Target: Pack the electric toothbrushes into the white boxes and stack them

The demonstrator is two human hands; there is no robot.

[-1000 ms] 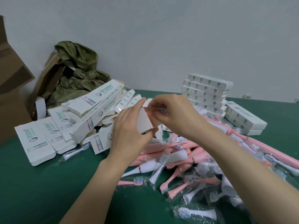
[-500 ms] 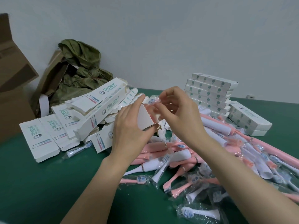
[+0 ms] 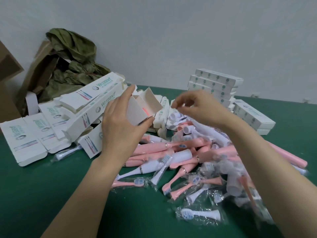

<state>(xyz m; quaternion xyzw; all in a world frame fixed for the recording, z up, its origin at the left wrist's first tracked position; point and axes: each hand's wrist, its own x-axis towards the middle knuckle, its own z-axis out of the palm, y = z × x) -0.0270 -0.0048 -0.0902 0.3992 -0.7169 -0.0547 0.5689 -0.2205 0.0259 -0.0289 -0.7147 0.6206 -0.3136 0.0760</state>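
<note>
Clasping an open box (image 3: 134, 111) over the counter (image 3: 34, 194) was the left grip (image 3: 120, 133); the right grip (image 3: 197, 107) curled just right of it, its hold too blurred to tell.

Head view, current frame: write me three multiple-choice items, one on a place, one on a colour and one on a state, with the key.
1. Where is the stack of closed white boxes?
A) near left corner
B) back right of the table
C) inside the brown carton

2. What colour is the table?
A) green
B) red
C) grey

3. The white box that the left hand holds is:
A) taped shut
B) crushed flat
C) open at its end

Key:
1 B, the stack stands beyond the toothbrush pile, to the right.
2 A, green surface shows all around the pile.
3 C, its end flap stands up and pink shows inside.
</note>
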